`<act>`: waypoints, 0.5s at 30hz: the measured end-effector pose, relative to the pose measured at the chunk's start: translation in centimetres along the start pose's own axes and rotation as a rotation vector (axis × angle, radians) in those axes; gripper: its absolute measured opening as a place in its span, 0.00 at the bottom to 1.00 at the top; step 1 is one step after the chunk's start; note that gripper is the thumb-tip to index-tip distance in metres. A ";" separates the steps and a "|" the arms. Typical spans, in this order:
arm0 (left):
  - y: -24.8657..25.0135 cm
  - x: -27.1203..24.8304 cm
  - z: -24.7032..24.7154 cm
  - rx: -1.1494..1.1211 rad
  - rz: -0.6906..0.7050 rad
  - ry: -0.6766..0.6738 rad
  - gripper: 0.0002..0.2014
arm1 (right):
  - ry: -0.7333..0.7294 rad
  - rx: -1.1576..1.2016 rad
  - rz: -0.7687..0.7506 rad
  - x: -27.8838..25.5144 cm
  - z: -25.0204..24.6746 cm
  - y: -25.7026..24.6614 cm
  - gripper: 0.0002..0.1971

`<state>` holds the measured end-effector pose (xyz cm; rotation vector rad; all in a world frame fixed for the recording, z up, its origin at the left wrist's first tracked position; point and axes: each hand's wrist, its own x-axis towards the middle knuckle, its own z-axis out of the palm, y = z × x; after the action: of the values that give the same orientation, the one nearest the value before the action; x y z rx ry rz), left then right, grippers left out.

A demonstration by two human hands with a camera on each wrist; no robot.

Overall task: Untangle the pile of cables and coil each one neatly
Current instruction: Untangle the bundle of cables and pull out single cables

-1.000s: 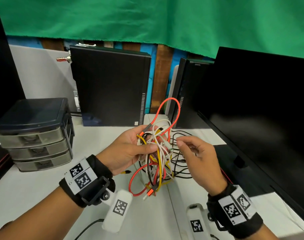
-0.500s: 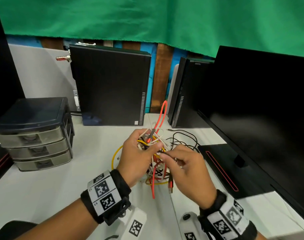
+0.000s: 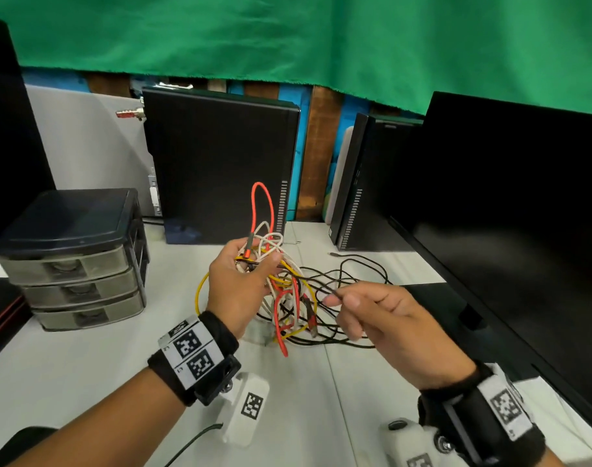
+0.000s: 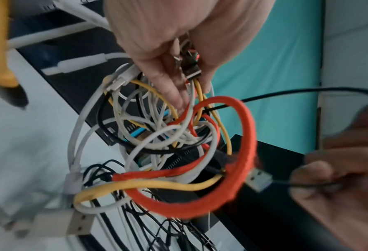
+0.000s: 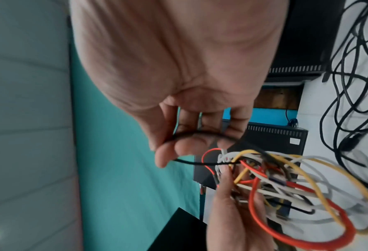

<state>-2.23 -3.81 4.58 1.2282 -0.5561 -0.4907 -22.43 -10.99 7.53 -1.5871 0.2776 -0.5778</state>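
— While the left hand (image 3: pixel 235 291) grips the cable tangle (image 3: pixel 281 284) above the worktop (image 3: pixel 85 365), where's the other?
— Just right of it; the right hand (image 3: pixel 389 328) pinches a black cable (image 3: pixel 324 287) leading out of the tangle.

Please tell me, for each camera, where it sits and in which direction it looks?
Head: on the head, looking forward and down at the desk; both forearms, left hand, right hand.
Left wrist: along the left hand at the cable tangle.
Right wrist: along the right hand pinching the black cable.
All show the tangle.
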 end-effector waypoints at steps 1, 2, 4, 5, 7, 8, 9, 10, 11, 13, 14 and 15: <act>-0.1 0.2 -0.2 0.019 0.008 0.013 0.11 | -0.041 0.058 -0.026 0.0 -0.3 -0.2 0.14; -0.3 0.4 -0.4 0.039 0.012 0.028 0.11 | -0.075 0.106 -0.038 -0.1 -0.7 -0.4 0.16; -0.4 0.8 -0.8 0.045 -0.011 0.070 0.10 | -0.105 0.133 -0.037 -0.2 -1.1 -0.8 0.17; -0.5 1.0 -0.9 0.034 -0.033 0.087 0.10 | -0.103 0.129 -0.030 -0.3 -1.3 -0.8 0.19; -0.5 1.3 -1.1 -0.007 -0.075 0.107 0.11 | -0.066 0.137 0.008 -0.3 -1.3 -0.8 0.25; -0.5 1.5 -1.2 -0.017 -0.089 0.117 0.11 | -0.034 0.134 0.043 -0.2 -1.3 -0.7 0.28; -0.5 1.6 -1.2 -0.011 -0.094 0.133 0.11 | -0.002 0.122 0.083 -0.1 -1.3 -0.6 0.31; -0.6 1.7 -1.4 0.010 -0.091 0.149 0.10 | 0.020 0.113 0.112 0.0 -1.3 -0.4 0.32; -0.7 1.8 -1.5 0.026 -0.093 0.170 0.09 | 0.026 0.114 0.114 0.0 -1.3 -0.2 0.32; -0.8 2.1 -1.7 0.028 -0.112 0.203 0.09 | 0.005 0.127 0.045 -0.1 -1.6 -0.2 0.26; -0.8 2.3 -1.9 0.009 -0.128 0.215 0.10 | -0.008 0.136 0.001 -0.2 -1.8 -0.4 0.22; -0.7 2.5 -2.0 -0.024 -0.154 0.226 0.10 | -0.020 0.145 -0.034 -0.3 -2.1 -0.7 0.20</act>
<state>0.93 -4.07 3.71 1.2896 -0.2648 -0.4786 -23.87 -12.55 8.18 -1.4589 0.1903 -0.5950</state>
